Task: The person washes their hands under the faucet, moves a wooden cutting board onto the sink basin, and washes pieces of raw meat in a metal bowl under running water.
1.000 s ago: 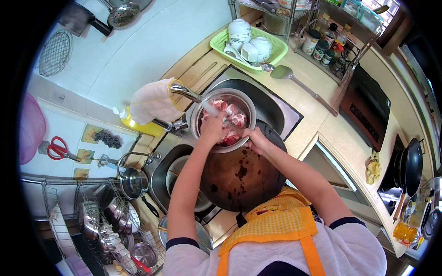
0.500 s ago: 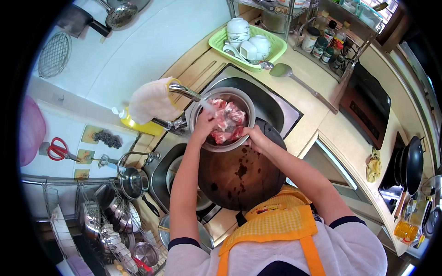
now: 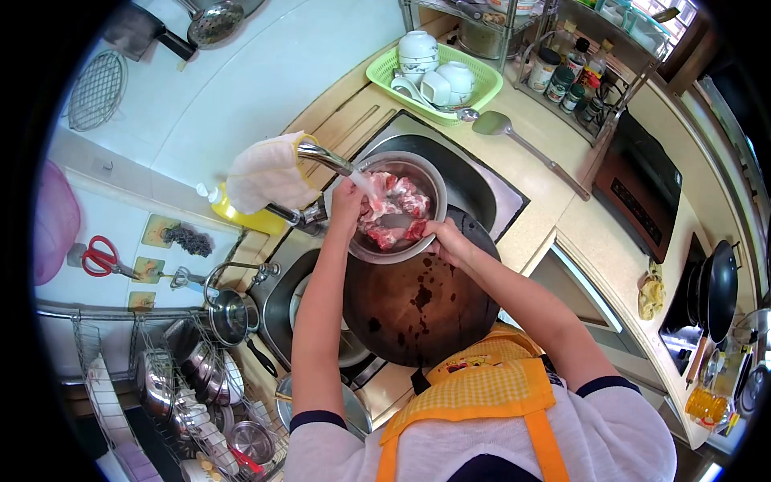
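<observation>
A round metal bowl (image 3: 439, 193) of raw meat pieces (image 3: 411, 201) in water is held over the sink. Water from the curved tap (image 3: 325, 159) streams onto the meat. My left hand (image 3: 346, 205) is at the bowl's left side by the stream, its fingers closed on a pale pink piece of meat (image 3: 373, 207); part of the grip is hidden. My right hand (image 3: 446, 243) grips the bowl's lower right rim, thumb on top and fingers underneath. Below the bowl lies a large round brown board (image 3: 422, 301) with dark wet spots, across the sink.
The steel sink (image 3: 482, 189) surrounds the bowl. A green basket (image 3: 385, 76) of bowls and a spatula (image 3: 526, 145) are on the counter behind. A cloth (image 3: 269, 175) hangs on the tap, beside a yellow bottle (image 3: 249, 217). A dish rack (image 3: 193, 394) stands left, an induction cooker (image 3: 638, 189) right.
My left hand has moved up and left from inside the bowl to its left side, and a piece of meat has shifted left with it. My right hand still grips the rim.
</observation>
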Tool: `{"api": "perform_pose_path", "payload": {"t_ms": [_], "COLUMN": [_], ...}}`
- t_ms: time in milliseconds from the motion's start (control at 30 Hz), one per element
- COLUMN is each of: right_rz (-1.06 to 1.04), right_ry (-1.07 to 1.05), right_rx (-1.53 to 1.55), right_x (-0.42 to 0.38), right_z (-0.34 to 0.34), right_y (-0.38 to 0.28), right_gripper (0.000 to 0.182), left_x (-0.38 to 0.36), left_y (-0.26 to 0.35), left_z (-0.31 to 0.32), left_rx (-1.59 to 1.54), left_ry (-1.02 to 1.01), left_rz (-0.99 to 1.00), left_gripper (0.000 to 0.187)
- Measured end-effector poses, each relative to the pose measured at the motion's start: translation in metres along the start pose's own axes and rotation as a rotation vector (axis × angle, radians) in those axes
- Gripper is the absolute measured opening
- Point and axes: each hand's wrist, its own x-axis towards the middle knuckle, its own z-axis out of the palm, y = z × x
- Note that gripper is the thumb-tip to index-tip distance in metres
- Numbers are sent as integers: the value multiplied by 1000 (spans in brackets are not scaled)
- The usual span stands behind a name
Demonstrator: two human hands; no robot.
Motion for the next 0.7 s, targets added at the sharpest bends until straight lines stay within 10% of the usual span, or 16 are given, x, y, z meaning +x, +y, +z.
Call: {"api": "perform_pose_path", "payload": {"t_ms": [200,333,433,567,700], "right_rz": [10,-10,-3,-5,-2], "right_ry": [-11,77,63,32,24], "right_rx": [10,-3,-1,-5,-40], "right_x": [6,2,2,3,6], "right_z": [-8,-1,-1,-2,-7], "right_y": [5,2,2,2,6], "right_gripper": [33,27,26,27,31], "left_x": [-3,-11,-30,-10,6], "left_y": [-9,-26,-13,-17,-25], "left_z": [7,22,33,21,-3], "left_rx": [184,1004,1402,954,550], "left_ry": [-81,-64,-118,-44,-105], "left_rz": [72,605,634,265,374], "left_gripper": [36,54,52,33,24]}}
